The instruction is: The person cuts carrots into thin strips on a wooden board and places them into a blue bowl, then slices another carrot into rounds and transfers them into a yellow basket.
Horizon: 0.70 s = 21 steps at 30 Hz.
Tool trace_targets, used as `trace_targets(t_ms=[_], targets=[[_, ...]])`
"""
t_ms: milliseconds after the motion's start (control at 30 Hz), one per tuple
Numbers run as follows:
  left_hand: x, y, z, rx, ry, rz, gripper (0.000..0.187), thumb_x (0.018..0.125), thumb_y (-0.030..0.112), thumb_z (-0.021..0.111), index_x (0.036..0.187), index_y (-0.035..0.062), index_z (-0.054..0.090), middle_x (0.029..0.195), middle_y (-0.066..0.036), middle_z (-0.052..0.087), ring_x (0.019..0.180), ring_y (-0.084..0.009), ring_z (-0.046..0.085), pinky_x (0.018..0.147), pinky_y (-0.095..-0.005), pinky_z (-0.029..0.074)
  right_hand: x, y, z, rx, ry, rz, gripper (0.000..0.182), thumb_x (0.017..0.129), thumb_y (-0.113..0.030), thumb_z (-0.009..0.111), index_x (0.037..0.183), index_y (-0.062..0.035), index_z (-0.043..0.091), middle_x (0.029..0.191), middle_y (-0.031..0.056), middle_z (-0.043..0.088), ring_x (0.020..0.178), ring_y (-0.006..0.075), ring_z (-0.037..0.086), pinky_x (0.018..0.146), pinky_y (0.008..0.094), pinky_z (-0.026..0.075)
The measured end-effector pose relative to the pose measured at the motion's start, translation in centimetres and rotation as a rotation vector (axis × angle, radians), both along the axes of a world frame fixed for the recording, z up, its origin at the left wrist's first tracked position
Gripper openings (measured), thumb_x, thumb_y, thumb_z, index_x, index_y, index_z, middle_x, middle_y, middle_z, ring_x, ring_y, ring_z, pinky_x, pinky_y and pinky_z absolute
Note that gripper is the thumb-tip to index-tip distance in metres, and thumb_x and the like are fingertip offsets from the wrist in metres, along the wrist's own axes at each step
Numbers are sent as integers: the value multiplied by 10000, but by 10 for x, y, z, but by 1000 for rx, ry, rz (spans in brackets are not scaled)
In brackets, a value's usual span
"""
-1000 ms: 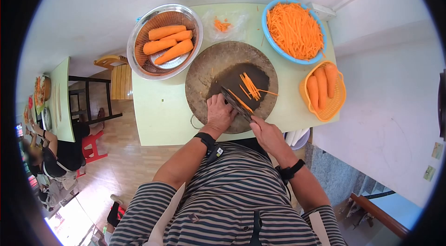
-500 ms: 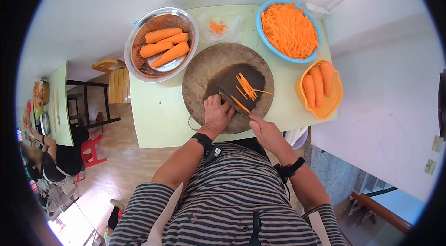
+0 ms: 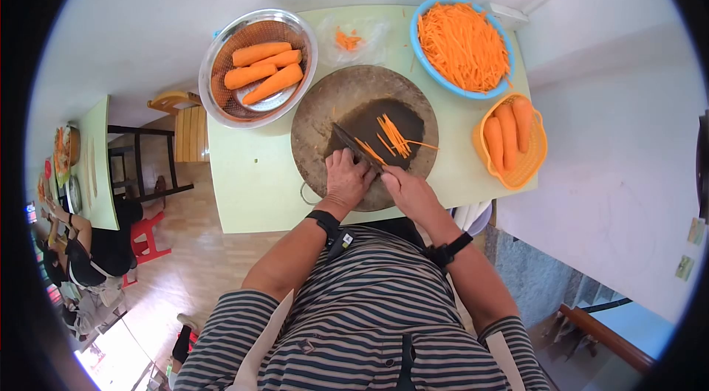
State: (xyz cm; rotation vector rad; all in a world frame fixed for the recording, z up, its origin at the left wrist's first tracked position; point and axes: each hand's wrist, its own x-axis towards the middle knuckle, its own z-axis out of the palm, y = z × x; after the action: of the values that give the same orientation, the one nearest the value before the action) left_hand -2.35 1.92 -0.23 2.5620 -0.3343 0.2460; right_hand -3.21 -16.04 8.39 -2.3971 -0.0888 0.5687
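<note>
My right hand (image 3: 408,195) is closed round the handle of a kitchen knife, whose dark blade (image 3: 345,136) slants up and left across the round chopping board (image 3: 317,118). Beside the blade, on its left, my left hand (image 3: 348,178) presses down with curled fingers; whatever lies under them is hidden. Thin carrot strips (image 3: 369,151) lie along the blade's right side. A small heap of cut carrot strips (image 3: 395,136) rests farther right on the dark wet patch of the board.
A steel bowl (image 3: 312,84) with peeled carrots stands back left. At the back are a plastic bag (image 3: 369,47) with carrot bits and a blue basin (image 3: 425,62) piled with shreds. A yellow basket (image 3: 528,166) of carrots sits right. Another person (image 3: 96,251) is far left.
My right hand and the knife have moved slightly up and left. More carrot strips show beside the blade. My left hand stays about where it was.
</note>
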Motion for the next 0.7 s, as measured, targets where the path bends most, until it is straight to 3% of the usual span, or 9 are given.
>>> trace_targets(t_ms=[67,200,267,400,700], targets=[[2,-2,2,-77,-15,12,167,785,278,750,864,131,742,962,-86,566,986,-301,527,851,-450,387,6,-3,-8,190,-26,-65,424,1034,-392,498,1273,-69,632,1019,254,705,951,452,672,829,493,539],[2,-2,4,-124,-38,23,165,773,270,754,856,128,739,948,-74,569,974,-290,532,843,-444,391,-7,-18,13,173,9,-96,399,1045,-325,511,1254,-10,638,1081,262,699,1009,432,678,871,420,536],[2,1,6,-91,-1,15,176,753,266,762,859,127,742,964,-90,564,981,-304,526,841,-451,392,-18,-25,12,124,42,-36,413,1041,-368,478,1275,-64,631,1033,265,700,981,459,663,847,488,531],[1,4,2,-65,20,-10,193,737,274,768,856,125,744,988,-107,558,994,-320,517,846,-461,391,-28,-27,18,68,131,-26,421,1039,-381,486,1292,-71,619,1015,269,700,970,462,665,836,489,535],[3,3,3,-60,-34,-11,201,745,270,764,890,131,758,995,-113,560,1000,-327,512,857,-466,385,-5,-2,10,-45,61,1,407,1035,-393,498,1290,-101,623,968,256,709,905,457,677,796,508,545]])
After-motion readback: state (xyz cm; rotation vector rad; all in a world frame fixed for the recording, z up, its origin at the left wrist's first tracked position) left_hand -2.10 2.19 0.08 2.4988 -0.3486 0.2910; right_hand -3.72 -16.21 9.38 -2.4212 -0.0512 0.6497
